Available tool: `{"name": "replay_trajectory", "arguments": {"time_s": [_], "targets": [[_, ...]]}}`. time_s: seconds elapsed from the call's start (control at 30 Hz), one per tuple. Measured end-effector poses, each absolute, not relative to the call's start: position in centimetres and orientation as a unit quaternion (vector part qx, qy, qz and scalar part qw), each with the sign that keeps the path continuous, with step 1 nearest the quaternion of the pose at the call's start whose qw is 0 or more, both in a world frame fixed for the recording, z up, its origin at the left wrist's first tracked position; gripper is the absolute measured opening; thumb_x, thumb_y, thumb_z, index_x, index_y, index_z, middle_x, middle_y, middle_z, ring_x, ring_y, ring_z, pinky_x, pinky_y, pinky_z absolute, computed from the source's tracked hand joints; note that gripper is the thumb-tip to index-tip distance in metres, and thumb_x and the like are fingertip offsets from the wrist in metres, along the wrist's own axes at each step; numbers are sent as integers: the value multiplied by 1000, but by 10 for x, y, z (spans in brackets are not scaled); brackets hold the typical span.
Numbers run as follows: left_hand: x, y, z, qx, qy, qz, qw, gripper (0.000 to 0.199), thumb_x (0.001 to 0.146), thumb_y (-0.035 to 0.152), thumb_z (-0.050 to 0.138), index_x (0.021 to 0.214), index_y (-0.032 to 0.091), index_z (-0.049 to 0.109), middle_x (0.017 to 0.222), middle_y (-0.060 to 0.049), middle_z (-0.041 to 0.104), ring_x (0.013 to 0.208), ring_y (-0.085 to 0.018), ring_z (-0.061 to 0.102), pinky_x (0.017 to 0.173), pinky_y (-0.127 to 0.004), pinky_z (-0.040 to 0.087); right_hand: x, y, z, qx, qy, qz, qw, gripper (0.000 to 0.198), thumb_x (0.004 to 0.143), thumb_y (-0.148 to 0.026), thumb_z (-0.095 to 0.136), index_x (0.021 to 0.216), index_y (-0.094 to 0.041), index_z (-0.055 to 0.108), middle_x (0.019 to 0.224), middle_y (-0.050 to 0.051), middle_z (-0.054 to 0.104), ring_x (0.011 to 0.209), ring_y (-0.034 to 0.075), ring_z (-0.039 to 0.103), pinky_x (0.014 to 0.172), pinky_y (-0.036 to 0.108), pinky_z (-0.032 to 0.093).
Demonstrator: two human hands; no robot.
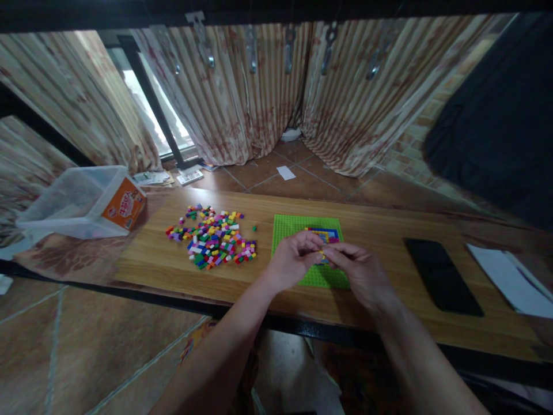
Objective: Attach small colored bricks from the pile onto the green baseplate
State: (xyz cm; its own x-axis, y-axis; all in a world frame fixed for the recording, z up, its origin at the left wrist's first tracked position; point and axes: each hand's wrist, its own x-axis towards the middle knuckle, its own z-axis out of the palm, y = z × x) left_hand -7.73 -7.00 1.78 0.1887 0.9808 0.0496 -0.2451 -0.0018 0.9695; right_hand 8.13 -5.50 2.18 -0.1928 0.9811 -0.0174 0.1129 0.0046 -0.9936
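Note:
A green studded baseplate (289,225) lies on the wooden table, with my two hands over it. Blue, yellow and red toy bricks (330,233) are built up on the plate, partly hidden behind my fingers. My left hand (294,258) is closed in a pinch, thumb and forefinger meeting at a small yellow toy brick (322,253). From the other side my right hand (358,270) pinches at the same yellow brick, its fingertips almost touching the left ones. Fingers cover most of that brick. To the left, a loose pile of multicoloured toy bricks (220,239) is spread on the table.
A single green brick (254,228) lies between pile and baseplate. On the right are a black phone-like slab (443,276) and white paper (510,276) with a pen. A clear plastic bin (64,202) with an orange label stands at the far left. Metal clips (289,52) hang overhead.

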Motion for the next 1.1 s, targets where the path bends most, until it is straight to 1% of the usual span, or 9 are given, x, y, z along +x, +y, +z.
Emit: {"name": "replay_trajectory", "arguments": {"time_s": [0.07,0.13,0.23,0.33,0.43,0.63,0.77,1.1], "targets": [[-78,-71,19,486,371,512,603,25,73,27,77,89,15,62,79,-1,66,72,-11,61,74,-25,47,85,-54,23,-477,-546,540,428,27,67,-49,77,73,-22,76,66,2,68,58,13,54,58,29,47],[-79,-71,19,481,367,518,604,26,71,26,78,89,15,63,79,-1,66,72,-10,60,73,-24,46,91,-51,25,-487,-526,536,445,28,64,-50,79,72,-23,75,66,2,69,58,13,56,58,30,48],[-81,-70,16,472,376,528,598,22,71,23,77,86,15,65,80,0,66,71,-9,58,71,-22,46,108,-44,24,-537,-524,474,461,27,63,-48,80,75,-24,77,70,3,71,62,15,59,62,31,51],[-84,-68,13,469,406,526,582,15,72,21,74,84,14,66,80,0,66,70,-9,57,69,-22,46,125,-36,20,-590,-530,422,440,26,61,-42,82,79,-24,78,80,4,76,71,18,65,70,34,54],[-87,-66,11,473,434,516,567,12,73,20,71,83,14,67,77,0,66,69,-10,58,69,-23,46,130,-33,15,-603,-556,399,410,27,60,-42,81,79,-23,78,83,4,77,77,22,69,75,37,55],[-87,-64,9,479,456,512,549,11,73,14,67,84,15,68,77,0,67,69,-10,59,67,-22,47,118,-32,9,-600,-586,378,392,20,60,-40,78,71,-23,76,72,3,76,68,22,69,65,34,54],[-88,-64,9,486,463,511,537,10,73,11,66,83,15,67,76,1,66,68,-9,59,66,-21,47,116,-30,7,-604,-592,376,378,22,61,-40,78,73,-21,75,73,4,76,67,21,68,64,33,53],[-90,-65,7,491,481,500,526,9,75,10,64,83,15,66,74,1,66,66,-10,59,66,-21,47,114,-29,5,-603,-581,394,379,29,58,-43,82,76,-21,75,77,5,76,71,22,69,69,35,53]]}}
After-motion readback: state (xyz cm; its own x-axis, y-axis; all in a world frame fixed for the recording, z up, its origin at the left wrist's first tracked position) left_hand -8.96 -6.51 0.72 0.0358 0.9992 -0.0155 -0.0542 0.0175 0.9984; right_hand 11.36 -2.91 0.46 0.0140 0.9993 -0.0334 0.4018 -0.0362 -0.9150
